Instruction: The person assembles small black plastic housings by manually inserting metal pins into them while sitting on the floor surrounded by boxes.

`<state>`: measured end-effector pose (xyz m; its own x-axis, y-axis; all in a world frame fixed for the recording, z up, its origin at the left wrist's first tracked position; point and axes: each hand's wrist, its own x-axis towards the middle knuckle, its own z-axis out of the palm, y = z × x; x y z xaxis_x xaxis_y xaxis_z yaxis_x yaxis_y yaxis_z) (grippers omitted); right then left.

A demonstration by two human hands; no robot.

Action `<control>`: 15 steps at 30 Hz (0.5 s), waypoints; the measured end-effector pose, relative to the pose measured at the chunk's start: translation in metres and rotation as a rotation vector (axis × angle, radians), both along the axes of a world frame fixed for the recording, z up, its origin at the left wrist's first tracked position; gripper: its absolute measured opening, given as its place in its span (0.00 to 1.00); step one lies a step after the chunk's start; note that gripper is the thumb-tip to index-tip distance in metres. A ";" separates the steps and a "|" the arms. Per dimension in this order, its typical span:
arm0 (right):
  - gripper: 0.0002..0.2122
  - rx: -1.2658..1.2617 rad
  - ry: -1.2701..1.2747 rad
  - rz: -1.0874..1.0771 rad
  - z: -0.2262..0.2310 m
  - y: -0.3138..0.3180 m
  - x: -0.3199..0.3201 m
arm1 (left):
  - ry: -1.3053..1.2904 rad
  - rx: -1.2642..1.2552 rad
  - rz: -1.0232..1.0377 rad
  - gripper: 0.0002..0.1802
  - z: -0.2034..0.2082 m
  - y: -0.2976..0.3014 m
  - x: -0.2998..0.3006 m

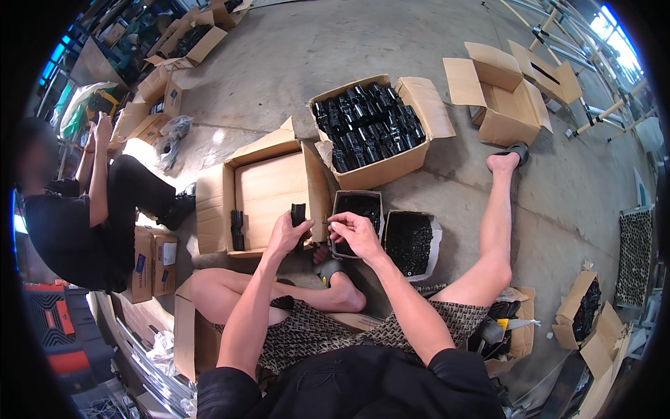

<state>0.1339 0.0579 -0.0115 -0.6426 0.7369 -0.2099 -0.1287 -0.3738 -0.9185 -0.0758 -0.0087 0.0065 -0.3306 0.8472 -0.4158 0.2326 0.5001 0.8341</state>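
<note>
Part point(299, 212) gripped in left hand point(285, 235), long axis away, by box point(269, 188)'s near-right corner; right hand point(357, 235) just rightward, pinched, contents unclear.

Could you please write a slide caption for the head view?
Left hand holding a black part, right hand close by, near a cardboard box packed with black pieces.

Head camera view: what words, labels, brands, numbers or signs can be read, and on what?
Brown carton beside the seated co-worker: dark printing and a blue mark, not copied out here.
White label on that carton: too small to read.
Wearer's black shirt: faint dark mark, unreadable.
</note>
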 end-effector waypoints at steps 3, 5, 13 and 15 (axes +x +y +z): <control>0.09 -0.016 0.007 -0.010 0.001 -0.001 -0.007 | -0.016 -0.034 0.013 0.14 0.007 -0.009 0.011; 0.09 -0.013 -0.017 0.043 -0.003 -0.004 -0.011 | -0.172 -0.017 -0.001 0.14 0.021 -0.013 0.020; 0.09 -0.058 0.024 0.014 -0.019 -0.020 -0.002 | -0.662 0.028 0.010 0.17 0.033 -0.025 0.026; 0.09 -0.068 0.008 0.002 -0.016 -0.022 0.005 | -0.615 0.034 0.011 0.17 0.035 -0.024 0.028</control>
